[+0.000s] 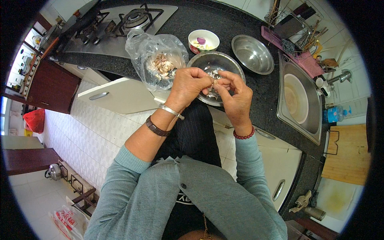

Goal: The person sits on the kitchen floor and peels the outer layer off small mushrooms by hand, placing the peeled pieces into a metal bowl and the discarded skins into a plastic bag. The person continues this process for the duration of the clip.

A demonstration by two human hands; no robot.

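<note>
My left hand (192, 84) and my right hand (235, 93) meet over a steel basin (237, 67). Their thumbs and fingertips pinch a small garlic clove (214, 82), mostly hidden by the fingers. Papery garlic skins (212, 95) lie in the basin beneath. Left of it, a clear plastic bag (139, 49) sags open around many unpeeled garlic cloves (163, 64). Just behind the basin stands a white porcelain bowl (211, 34) with a red pattern; it holds pale peeled cloves (205, 46) and one purple piece (201, 40).
An unfilled-looking steel bowl (253, 54) stands right of the basin. Beyond it is a sink (312, 132) holding a white tub (303, 90) under a faucet (340, 76). A gas stove (136, 19) sits at the left. Below the counter, a cabinet door (120, 96) hangs ajar.
</note>
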